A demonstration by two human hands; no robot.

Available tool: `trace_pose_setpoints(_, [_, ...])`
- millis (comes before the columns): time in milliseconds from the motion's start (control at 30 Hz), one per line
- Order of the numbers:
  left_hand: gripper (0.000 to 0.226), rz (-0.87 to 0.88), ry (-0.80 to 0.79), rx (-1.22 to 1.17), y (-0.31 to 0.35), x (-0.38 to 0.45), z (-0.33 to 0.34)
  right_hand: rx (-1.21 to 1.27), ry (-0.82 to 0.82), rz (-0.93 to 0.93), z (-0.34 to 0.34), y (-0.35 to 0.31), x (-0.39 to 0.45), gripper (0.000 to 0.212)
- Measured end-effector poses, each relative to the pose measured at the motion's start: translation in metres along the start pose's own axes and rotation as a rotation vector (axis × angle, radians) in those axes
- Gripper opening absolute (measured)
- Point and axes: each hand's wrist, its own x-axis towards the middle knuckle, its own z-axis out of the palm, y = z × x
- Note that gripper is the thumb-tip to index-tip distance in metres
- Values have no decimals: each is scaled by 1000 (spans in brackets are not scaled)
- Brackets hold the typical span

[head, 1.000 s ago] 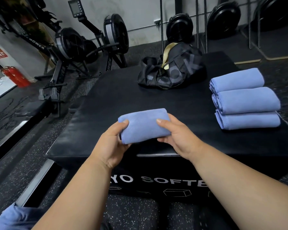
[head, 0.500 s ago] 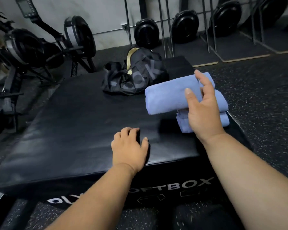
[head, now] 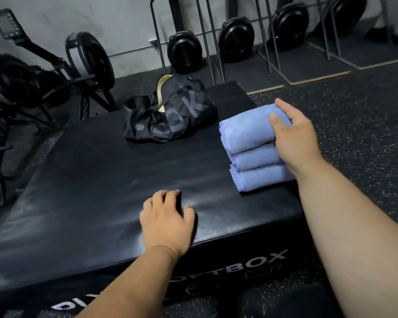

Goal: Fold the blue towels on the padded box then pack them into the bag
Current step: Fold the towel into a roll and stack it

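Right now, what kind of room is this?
Most likely a gym: a black rowing machine with a round flywheel, black speckled rubber flooring, and a big black padded box printed "SOFTBOX".

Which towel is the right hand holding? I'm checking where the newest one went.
The top towel of the stack: the right hand grips its right end. The middle towel and bottom towel lie beneath it.

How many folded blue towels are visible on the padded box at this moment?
3 visible, side by side at the right edge of the padded box: far towel gripped by the right hand, middle towel, near towel. One may be hidden underneath.
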Motion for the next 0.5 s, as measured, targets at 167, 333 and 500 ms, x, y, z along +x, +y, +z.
trace_pose_setpoints(167, [58, -3, 14, 3, 1, 0, 4, -62, 164, -31, 4, 9, -4, 29])
trace_pose_setpoints(333, [57, 0, 17, -3, 2, 0, 4, -115, 263, -117, 3, 13, -5, 22])
trace_pose_setpoints(500, [58, -1, 22, -8, 1, -1, 5, -230, 104, -15, 3, 25, -5, 34])
